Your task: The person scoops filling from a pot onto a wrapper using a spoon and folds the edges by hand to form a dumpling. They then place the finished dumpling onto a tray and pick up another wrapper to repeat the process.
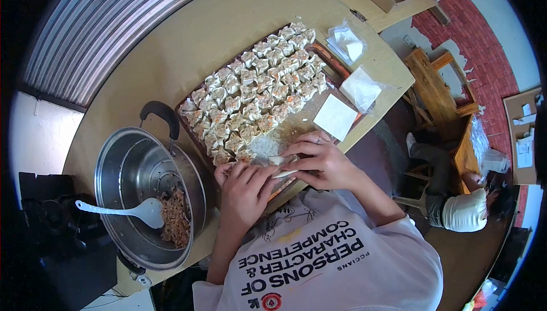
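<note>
Both hands meet at the near edge of a wooden tray (336, 72) bearing rows of filled, open-topped dumplings (249, 92). My right hand (322, 163) pinches a pale folded wrapper (280, 160) between thumb and fingers. Against the wrapper's other side, my left hand (244, 188) has its fingers bent over the tray edge, close to the last dumplings. Any filling inside the wrapper is hidden. A square stack of white wrappers (335, 117) lies on the tray beyond my right hand.
At the left stands a metal pot (151, 157) with meat filling (176, 219) and a white ladle (147, 212). Plastic-wrapped wrappers (361, 89) lie at the table's (393, 60) right. A seated person (456, 211) is at far right, near a wooden bench.
</note>
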The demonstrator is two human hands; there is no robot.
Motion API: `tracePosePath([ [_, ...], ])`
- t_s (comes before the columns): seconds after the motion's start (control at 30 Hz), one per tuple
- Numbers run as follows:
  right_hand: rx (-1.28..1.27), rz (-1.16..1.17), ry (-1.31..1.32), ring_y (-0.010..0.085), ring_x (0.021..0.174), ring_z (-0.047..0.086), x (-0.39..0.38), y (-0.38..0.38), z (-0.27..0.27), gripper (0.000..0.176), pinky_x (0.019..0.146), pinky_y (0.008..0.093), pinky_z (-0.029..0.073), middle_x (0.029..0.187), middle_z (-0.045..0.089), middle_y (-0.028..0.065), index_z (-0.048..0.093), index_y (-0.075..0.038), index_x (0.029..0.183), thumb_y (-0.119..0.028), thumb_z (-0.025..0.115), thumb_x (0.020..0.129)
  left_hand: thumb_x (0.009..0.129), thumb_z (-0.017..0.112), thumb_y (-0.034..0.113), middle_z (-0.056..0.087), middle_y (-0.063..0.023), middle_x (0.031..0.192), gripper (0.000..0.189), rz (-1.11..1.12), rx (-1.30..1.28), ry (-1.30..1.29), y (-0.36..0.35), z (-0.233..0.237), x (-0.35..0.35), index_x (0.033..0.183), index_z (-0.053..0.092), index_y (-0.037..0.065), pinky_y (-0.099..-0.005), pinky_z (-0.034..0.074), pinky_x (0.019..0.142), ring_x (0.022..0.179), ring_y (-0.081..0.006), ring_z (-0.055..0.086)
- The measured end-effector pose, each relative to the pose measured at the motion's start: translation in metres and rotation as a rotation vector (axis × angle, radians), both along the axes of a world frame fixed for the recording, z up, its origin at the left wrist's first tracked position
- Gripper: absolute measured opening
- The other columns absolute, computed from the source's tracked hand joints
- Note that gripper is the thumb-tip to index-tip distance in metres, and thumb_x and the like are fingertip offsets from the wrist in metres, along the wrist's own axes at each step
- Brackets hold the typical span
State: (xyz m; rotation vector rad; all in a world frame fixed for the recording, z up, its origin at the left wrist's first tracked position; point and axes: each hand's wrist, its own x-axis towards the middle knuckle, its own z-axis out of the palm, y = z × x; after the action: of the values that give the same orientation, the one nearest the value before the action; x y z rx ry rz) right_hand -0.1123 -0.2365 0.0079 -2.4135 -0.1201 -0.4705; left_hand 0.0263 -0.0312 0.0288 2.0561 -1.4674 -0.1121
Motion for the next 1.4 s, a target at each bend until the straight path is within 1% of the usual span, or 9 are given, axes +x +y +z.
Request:
tracePosePath([
  [0.23,0.003,-0.020,-0.015,0.0250,0.116,0.062,-0.002,0.002,0.000,0.026,0.099,0.0414,0.046,0.122,0.071,-0.0004,0.081,-0.017,0.107,-0.017,0.083,0.081,0.086,0.082,0.018,0.075,-0.0001,0.096,0.016,0.124,-0.032,0.016,0.007,0.000,-0.011,0.100,0.077,0.013,-0.0441,0.032,0.104,0.098,-0.0200,0.064],
  [0.47,-0.026,0.013,-0.020,0.0252,0.115,0.063,0.002,-0.002,-0.001,0.023,0.097,0.0418,0.047,0.121,0.072,0.0002,0.081,-0.016,0.105,-0.020,0.083,0.083,0.084,0.084,0.020,0.076,0.0001,0.096,0.018,0.144,-0.071,0.029,0.007,-0.006,-0.016,0.101,0.079,0.016,-0.0444,0.032,0.103,0.097,-0.0198,0.064],
  [0.57,-0.016,0.020,-0.026,0.0258,0.115,0.063,0.002,-0.003,-0.002,0.023,0.097,0.0416,0.047,0.121,0.071,0.0005,0.081,-0.015,0.105,-0.019,0.083,0.082,0.085,0.084,0.025,0.074,0.0020,0.097,0.021,0.158,-0.031,0.019,0.004,-0.003,-0.018,0.104,0.079,0.019,-0.0449,0.031,0.102,0.098,-0.0192,0.063],
  [0.63,-0.014,0.020,-0.020,0.0263,0.115,0.063,0.001,-0.004,-0.002,0.025,0.097,0.0416,0.047,0.121,0.071,0.0008,0.080,-0.014,0.106,-0.018,0.083,0.082,0.091,0.078,0.031,0.070,0.0065,0.103,0.022,0.128,0.021,-0.117,0.003,-0.002,-0.020,0.112,0.078,0.025,-0.0477,0.030,0.099,0.101,-0.0162,0.060],
  [0.73,0.059,0.007,-0.013,0.0269,0.115,0.063,-0.002,-0.006,0.004,0.030,0.098,0.0416,0.047,0.122,0.071,0.0017,0.078,-0.013,0.111,-0.014,0.083,0.081,0.092,0.077,0.034,0.067,0.0078,0.106,0.023,0.130,0.019,-0.176,0.001,-0.005,-0.023,0.113,0.078,0.026,-0.0493,0.029,0.099,0.102,-0.0153,0.057],
  [0.83,0.117,-0.044,-0.001,0.0267,0.114,0.064,-0.009,-0.010,0.010,0.034,0.097,0.0418,0.047,0.122,0.070,0.0029,0.076,-0.013,0.115,-0.011,0.081,0.081,0.086,0.082,0.032,0.067,0.0090,0.104,0.026,0.120,-0.014,-0.198,0.001,-0.012,-0.023,0.111,0.080,0.025,-0.0484,0.028,0.101,0.102,-0.0168,0.057],
  [1.03,-0.003,-0.194,0.111,0.0259,0.109,0.064,-0.008,-0.004,0.009,0.032,0.093,0.0411,0.045,0.118,0.068,0.0036,0.076,-0.013,0.112,-0.008,0.080,0.081,0.086,0.082,0.030,0.067,0.0098,0.104,0.024,0.128,-0.015,-0.199,-0.002,-0.013,-0.025,0.109,0.081,0.026,-0.0485,0.027,0.101,0.100,-0.0166,0.057],
  [1.27,0.089,-0.219,0.099,0.0259,0.108,0.064,-0.004,-0.001,0.006,0.026,0.091,0.0407,0.044,0.114,0.066,0.0040,0.074,-0.012,0.106,-0.007,0.080,0.081,0.085,0.082,0.030,0.068,0.0096,0.104,0.028,0.128,-0.010,-0.191,0.001,-0.016,-0.025,0.112,0.080,0.026,-0.0502,0.027,0.102,0.103,-0.0168,0.056],
  [1.4,0.149,-0.219,0.029,0.0255,0.105,0.065,-0.004,0.003,0.007,0.024,0.088,0.0388,0.044,0.113,0.067,0.0035,0.074,-0.012,0.102,-0.003,0.080,0.080,0.088,0.078,0.032,0.067,0.0091,0.104,0.023,0.157,-0.046,-0.222,0.000,-0.018,-0.026,0.109,0.078,0.025,-0.0519,0.028,0.100,0.101,-0.0167,0.058],
])
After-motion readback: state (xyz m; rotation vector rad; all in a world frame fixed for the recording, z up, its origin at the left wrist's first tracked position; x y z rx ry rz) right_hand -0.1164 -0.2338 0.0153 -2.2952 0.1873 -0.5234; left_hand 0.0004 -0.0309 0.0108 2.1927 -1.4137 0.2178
